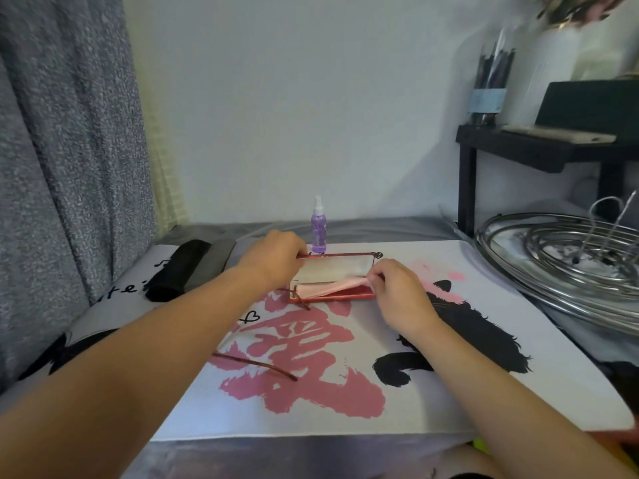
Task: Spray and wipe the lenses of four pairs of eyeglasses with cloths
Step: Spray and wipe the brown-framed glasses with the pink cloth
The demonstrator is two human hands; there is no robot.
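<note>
- Glasses case (pixel 332 280), red with a pale lining, lies open on the printed mat (pixel 449 402) in the middle of the bench, lid tilted up toward the wall.
- I see my left hand (pixel 273 259) curled over the lid's left end, holding it.
- My right hand (pixel 397 293) pinches one end of a pink cloth (pixel 328 288); the cloth runs leftward, soft and slightly rumpled, along the case's lower half.
- A thin brown temple arm (pixel 302 301) pokes out over the case's front left corner; the lenses I cannot make out.
- Nearer me, another slim brown temple arm (pixel 257 365) lies across the pink print of the mat, its frame hidden under my left forearm.
- A small purple spray bottle (pixel 318 228) with a white nozzle stands upright just behind the case.
- Dark and grey soft pouches (pixel 188 269) rest at the mat's far left corner, near the curtain (pixel 69 150).
- A steel wire rack (pixel 567 257) sits to the right, below a black shelf (pixel 539 150).
</note>
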